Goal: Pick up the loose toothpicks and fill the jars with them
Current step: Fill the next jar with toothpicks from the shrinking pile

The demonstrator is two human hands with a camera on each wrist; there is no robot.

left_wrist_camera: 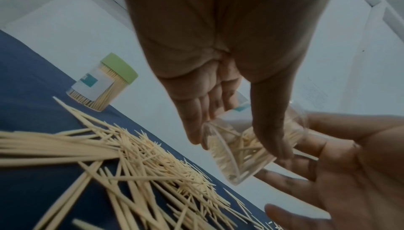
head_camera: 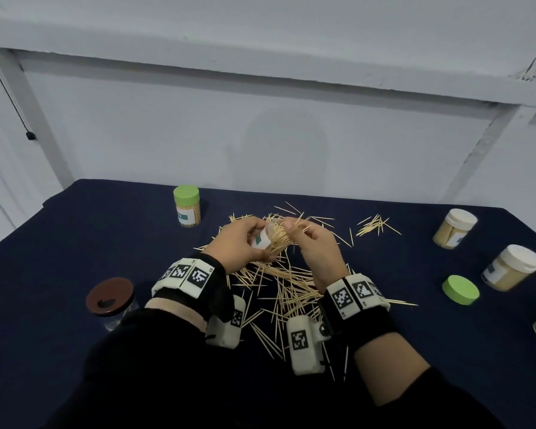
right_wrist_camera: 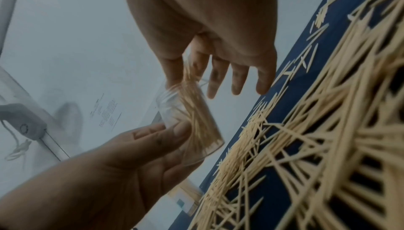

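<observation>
The head view looks forward and down over the counter. Both wrist views sit low and close, looking along the hands, sharing the held jar.

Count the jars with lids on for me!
4: a green-lidded jar at the back left, a brown-lidded jar at the near left, and two white-lidded jars on the right.

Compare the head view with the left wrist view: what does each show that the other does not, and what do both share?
Head view only: two white-lidded jars, a loose green lid and a brown-lidded jar on the dark cloth.
Left wrist view only: the clear jar's base from below, toothpicks showing through it.
Both: the left hand gripping the clear jar, the right hand beside it, the loose toothpicks and the green-lidded jar.
</observation>
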